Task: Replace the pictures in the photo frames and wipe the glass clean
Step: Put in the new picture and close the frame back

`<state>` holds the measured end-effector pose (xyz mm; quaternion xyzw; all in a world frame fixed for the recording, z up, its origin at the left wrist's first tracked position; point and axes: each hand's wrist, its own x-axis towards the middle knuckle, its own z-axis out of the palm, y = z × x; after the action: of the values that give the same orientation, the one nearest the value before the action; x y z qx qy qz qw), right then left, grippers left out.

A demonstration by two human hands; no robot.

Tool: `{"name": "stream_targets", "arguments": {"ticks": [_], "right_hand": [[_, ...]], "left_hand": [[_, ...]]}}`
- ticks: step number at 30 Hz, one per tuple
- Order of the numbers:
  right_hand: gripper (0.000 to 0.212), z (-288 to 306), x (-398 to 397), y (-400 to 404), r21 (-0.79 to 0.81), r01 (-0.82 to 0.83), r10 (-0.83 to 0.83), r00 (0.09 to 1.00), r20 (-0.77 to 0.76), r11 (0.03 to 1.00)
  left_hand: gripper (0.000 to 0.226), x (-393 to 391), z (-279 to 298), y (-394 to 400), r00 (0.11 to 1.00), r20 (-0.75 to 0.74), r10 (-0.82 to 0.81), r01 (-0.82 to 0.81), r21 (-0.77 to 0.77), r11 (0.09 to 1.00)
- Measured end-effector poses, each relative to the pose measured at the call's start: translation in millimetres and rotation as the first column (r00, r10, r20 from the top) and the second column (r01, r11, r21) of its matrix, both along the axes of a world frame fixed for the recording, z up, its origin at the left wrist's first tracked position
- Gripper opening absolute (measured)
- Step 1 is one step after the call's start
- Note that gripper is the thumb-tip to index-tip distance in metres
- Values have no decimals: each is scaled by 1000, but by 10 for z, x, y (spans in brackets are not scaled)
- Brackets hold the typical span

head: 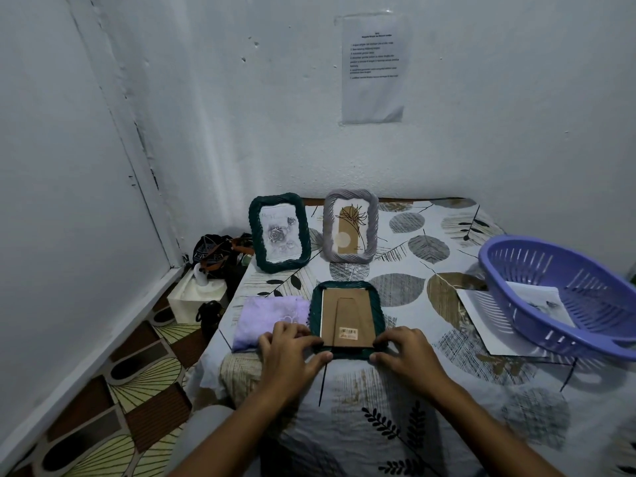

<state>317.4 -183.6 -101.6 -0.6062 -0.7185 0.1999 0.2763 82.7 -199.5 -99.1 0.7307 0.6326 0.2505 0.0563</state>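
I am looking down at a face-down dark green frame (346, 318) lying flat on the leaf-print bedcover (406, 401), its brown cardboard backing (347, 320) with the folded stand and a barcode sticker turned up toward me. My left hand (289, 352) is pressing on the frame's near left corner, fingers spread over the rim and thumb pointing along the near edge; my right hand (406, 352) is doing the same at the near right corner — neither is closing around the frame, both are lying open on it with fingertips on the braided border. Just beside the frame on its left, touching my left hand's fingers, a folded lilac cloth (272, 316) is lying on the cover. Farther back, two frames are standing upright and leaning slightly: a dark green frame with a rose drawing (279, 232) and, right of it, a grey frame with a plant print (351, 230). To the right a purple slotted basket (564, 294) is sitting tilted, holding a printed sheet (537, 301), with another white sheet (481, 318) lying partly under its rim — what is printed on either I cannot tell. A taped paper notice (373, 67) is hanging on the wall.
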Motion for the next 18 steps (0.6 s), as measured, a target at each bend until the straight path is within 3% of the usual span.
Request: {"name": "stream_targets", "arguments": {"ticks": [3,7,13,15,18], "right_hand": [[26,5,0,3,-1,-9,9,1000,20,1000],[25,27,-8,-16,1,-6,6,999,37,1000],[31,119,-15,-59,-22,-72,75,976,205,997],[31,195,11,-25,-69,-97,109,976,191,993],[26,318,47,84,-91,-107,118,986,119,990]], "left_hand": [[46,-11,14,15,997,-77,-20,20,-8,1000],[74,-4,25,0,986,-156,-54,52,-21,998],[44,16,266,103,937,-330,-112,73,-127,989],[38,13,350,207,952,-271,-140,99,-160,982],[39,-12,366,384,989,-38,-145,138,-150,979]]}}
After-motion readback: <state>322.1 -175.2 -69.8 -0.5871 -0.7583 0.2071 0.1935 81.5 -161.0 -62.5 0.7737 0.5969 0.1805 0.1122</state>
